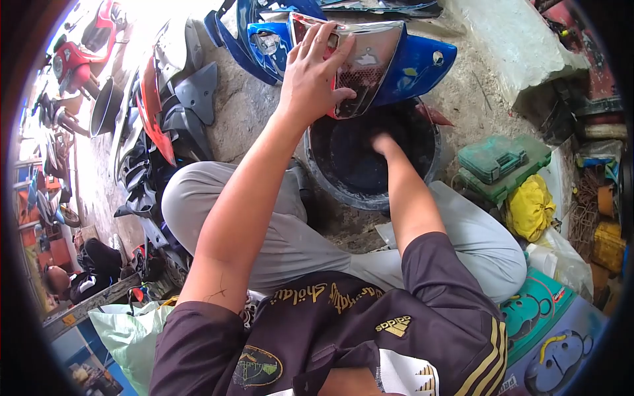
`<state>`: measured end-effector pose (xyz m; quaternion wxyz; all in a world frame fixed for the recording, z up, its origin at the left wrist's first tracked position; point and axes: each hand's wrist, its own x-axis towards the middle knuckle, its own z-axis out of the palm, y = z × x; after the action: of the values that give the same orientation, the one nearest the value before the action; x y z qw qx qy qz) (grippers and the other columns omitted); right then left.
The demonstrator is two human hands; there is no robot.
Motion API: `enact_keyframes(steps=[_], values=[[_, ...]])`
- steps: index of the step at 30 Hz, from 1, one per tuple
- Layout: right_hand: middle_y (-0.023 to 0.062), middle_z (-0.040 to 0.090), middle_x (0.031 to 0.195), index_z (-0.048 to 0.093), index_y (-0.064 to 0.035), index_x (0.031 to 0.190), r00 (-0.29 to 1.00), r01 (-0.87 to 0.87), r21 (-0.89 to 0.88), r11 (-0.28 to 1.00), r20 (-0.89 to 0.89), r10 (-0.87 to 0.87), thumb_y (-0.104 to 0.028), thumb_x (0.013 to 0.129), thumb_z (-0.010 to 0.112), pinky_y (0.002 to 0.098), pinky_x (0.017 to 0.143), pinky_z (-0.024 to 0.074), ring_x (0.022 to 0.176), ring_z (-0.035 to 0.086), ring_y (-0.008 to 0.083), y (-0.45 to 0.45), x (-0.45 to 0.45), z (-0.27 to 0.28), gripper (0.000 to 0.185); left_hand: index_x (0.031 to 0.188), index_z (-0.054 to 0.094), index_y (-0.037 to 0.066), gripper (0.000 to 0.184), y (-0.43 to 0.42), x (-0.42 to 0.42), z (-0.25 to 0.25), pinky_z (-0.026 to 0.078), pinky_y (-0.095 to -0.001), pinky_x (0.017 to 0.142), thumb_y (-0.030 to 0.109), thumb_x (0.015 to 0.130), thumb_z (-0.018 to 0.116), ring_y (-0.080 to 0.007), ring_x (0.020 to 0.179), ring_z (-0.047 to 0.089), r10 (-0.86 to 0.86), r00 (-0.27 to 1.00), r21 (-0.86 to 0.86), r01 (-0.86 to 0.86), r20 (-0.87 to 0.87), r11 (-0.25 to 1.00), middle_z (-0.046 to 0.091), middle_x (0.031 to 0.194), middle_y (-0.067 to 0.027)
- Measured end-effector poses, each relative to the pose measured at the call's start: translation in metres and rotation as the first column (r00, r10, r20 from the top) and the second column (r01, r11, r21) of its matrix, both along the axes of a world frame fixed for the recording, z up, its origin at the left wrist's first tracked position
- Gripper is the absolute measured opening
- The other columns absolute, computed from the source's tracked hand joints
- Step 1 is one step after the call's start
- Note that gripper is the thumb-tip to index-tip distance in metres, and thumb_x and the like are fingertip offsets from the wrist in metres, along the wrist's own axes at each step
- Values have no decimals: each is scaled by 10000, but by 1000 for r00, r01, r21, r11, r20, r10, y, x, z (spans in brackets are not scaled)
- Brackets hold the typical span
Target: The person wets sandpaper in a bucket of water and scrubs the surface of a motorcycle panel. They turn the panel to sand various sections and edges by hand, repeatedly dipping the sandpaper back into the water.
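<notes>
A blue fairing panel with a red and clear lamp section is over the far rim of a black tub. My left hand lies on the lamp section with its fingers spread and its thumb near the lower edge. Dark liquid seems to fill the tub. My right hand reaches down into it. Only the wrist and a blurred part of that hand show, and its fingers are hidden.
Grey and red panels are piled on the left. On the right are green tool cases, a yellow bag and a pale block. Another person is at the lower left. A plastic bag lies nearby.
</notes>
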<state>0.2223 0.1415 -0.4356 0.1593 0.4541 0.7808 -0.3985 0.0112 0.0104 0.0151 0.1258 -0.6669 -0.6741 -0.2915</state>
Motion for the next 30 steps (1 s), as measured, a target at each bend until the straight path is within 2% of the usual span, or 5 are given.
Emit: enact_keyframes(steps=[4, 13, 18, 22, 30], values=[[155, 743, 1417, 742, -44, 1396, 895, -356, -206, 912, 206, 396, -157, 1056, 526, 485, 1087, 583, 1291, 711, 356, -21, 7, 92, 418, 1613, 582, 299, 1153, 9, -4, 13, 295, -614, 1286, 415, 562, 1040, -367, 1606, 393, -30, 997, -46, 27, -71, 999, 471, 1665, -130], [142, 778, 1209, 750, -21, 1315, 939, 182, -312, 933, -226, -259, -34, 1065, 516, 401, 889, 662, 1112, 762, 280, -63, 36, 239, 342, 1600, 591, 407, 1129, 27, 1, 16, 296, -595, 1201, 752, 579, 930, -333, 1481, 481, 27, 989, -17, -30, -147, 999, 490, 1567, -105], [131, 778, 1277, 740, -28, 1315, 351, 378, -738, 560, -445, -824, -22, 1105, 548, 389, 983, 620, 1135, 754, 220, -89, 61, 315, 285, 1599, 573, 428, 1084, 25, 19, 1, 261, -621, 1168, 807, 633, 889, -328, 1536, 398, 86, 986, 2, -87, -143, 996, 470, 1572, -103], [114, 789, 1149, 758, 29, 1222, 33, 683, -481, 549, -731, -681, 8, 1061, 636, 343, 918, 616, 1046, 760, 216, -90, 37, 358, 202, 1586, 580, 409, 1052, 30, 12, -2, 249, -622, 1196, 810, 659, 872, -335, 1557, 373, 97, 986, 55, -91, -136, 994, 484, 1574, -121], [207, 728, 1163, 778, 7, 1114, 506, 672, 451, 588, -859, 82, -33, 982, 744, 456, 926, 591, 1064, 723, 399, -122, -20, 375, 141, 1497, 695, 396, 876, 32, -3, -18, 240, -604, 1248, 786, 729, 854, -333, 1564, 403, 59, 998, 164, -54, -25, 985, 505, 1624, -119]])
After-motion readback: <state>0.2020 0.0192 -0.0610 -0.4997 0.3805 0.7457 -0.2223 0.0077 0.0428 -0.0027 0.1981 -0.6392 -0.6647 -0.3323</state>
